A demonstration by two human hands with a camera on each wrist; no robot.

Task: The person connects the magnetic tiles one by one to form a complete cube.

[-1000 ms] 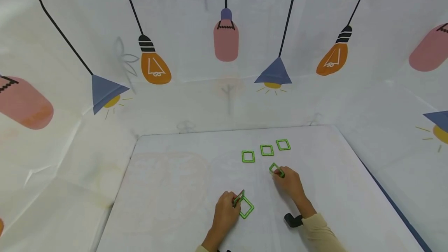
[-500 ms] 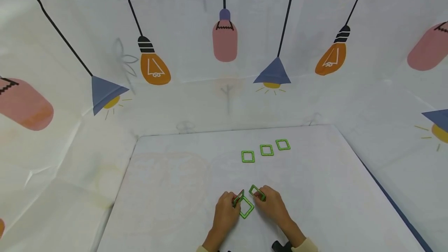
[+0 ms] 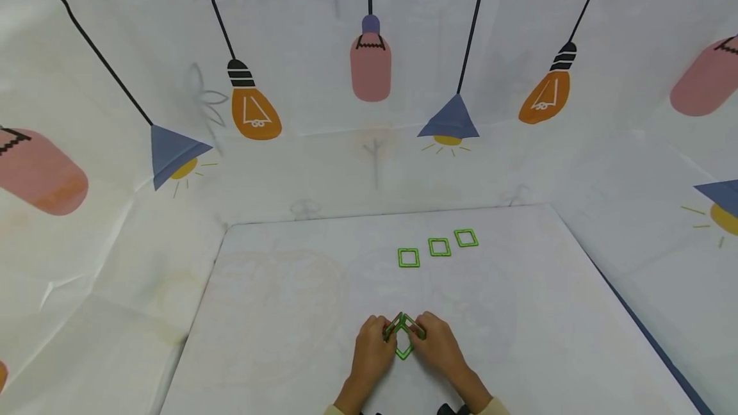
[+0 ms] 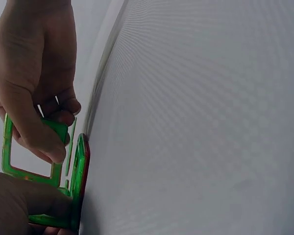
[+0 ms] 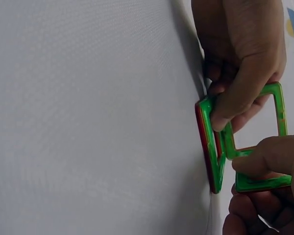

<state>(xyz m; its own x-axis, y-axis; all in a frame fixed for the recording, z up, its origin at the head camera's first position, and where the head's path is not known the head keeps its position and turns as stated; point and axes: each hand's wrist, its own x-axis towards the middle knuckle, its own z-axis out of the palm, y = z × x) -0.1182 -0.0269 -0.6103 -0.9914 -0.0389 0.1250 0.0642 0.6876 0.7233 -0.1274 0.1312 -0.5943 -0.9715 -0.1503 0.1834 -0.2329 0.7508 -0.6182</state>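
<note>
Looks like small enclosed booth or partitioned nook; cannot tell whether inside home, classroom or studio. Closed in at back and both sides by white sheeting (image 3: 323, 175), creased and folded at left. Printed with hanging lamps: orange bulbs (image 3: 256, 114), blue shades (image 3: 449, 119), pink cylinders (image 3: 371, 72). Marked also with faint tree (image 3: 376, 157). Fitted with broad white tabletop (image 3: 271, 338), reaching sheeting along far edge.
</note>
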